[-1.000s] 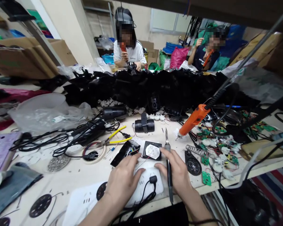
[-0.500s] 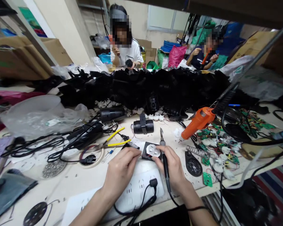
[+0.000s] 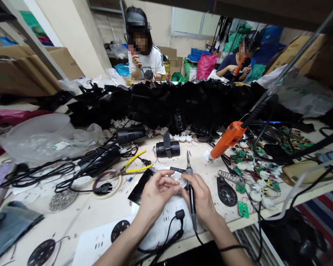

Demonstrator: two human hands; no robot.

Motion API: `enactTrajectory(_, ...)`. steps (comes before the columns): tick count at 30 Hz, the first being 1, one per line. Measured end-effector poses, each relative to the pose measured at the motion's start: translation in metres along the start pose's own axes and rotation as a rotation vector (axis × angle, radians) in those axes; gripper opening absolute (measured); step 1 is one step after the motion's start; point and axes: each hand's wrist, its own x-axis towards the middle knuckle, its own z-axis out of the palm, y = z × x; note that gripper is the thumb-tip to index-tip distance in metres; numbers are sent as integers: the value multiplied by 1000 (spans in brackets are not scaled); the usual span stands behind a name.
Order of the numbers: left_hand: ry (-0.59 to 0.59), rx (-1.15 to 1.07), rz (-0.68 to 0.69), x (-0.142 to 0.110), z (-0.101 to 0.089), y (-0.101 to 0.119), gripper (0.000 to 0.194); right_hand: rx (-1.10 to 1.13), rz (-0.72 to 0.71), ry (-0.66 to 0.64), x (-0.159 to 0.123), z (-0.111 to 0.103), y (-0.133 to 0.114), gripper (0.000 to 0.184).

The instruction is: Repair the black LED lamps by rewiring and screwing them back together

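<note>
My right hand (image 3: pixel 201 194) grips a soldering iron (image 3: pixel 193 207), its tip pointing away from me. The thumb and fingers of that hand also touch the right edge of a small whitish round disc with round cups (image 3: pixel 180 178). From the left, my left hand (image 3: pixel 158 192) meets the disc, its fingers curled and thumb at the near edge. Whether a thin wire is pinched there cannot be made out. Behind the disc shows part of a black square plate (image 3: pixel 175 169). A white power strip (image 3: pixel 162 221) with a black plug (image 3: pixel 180 213) lies beneath my hands.
Yellow-handled pliers (image 3: pixel 134 160) lie left, near a shiny black sheet (image 3: pixel 138 186). An orange electric screwdriver (image 3: pixel 227 140) hangs right, beside a coiled iron stand (image 3: pixel 230 175) and green circuit boards (image 3: pixel 242 209). Black housings (image 3: pixel 168 147) are heaped behind. Two people sit across the table.
My left hand has moved right and closer to the disc, uncovering the black sheet and a black perforated disc on the left. The orange screwdriver has swung slightly left.
</note>
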Motion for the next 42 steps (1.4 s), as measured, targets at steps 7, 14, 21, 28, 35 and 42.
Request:
enactTrajectory(7,1,175,136,0,-1,-3,39,-24,17,17,2,-13,-6,31)
enactTrajectory(14,4,498,298,-4,0,-4,34,69,36,71,12,-17,-28,20)
enactTrajectory(21,6,553,357,-4,-3,-8,33,101,61,145,14,-5,-32,19)
enactTrajectory(28,17,535,335,-5,-2,-5,30,135,77,98,14,-3,-33,22)
enactTrajectory(35,19,580,372,-4,-6,-8,26,150,141,160,14,2,-31,19)
enactTrajectory(42,27,509,299,-2,-12,-11,17,182,150,165,11,5,-28,20)
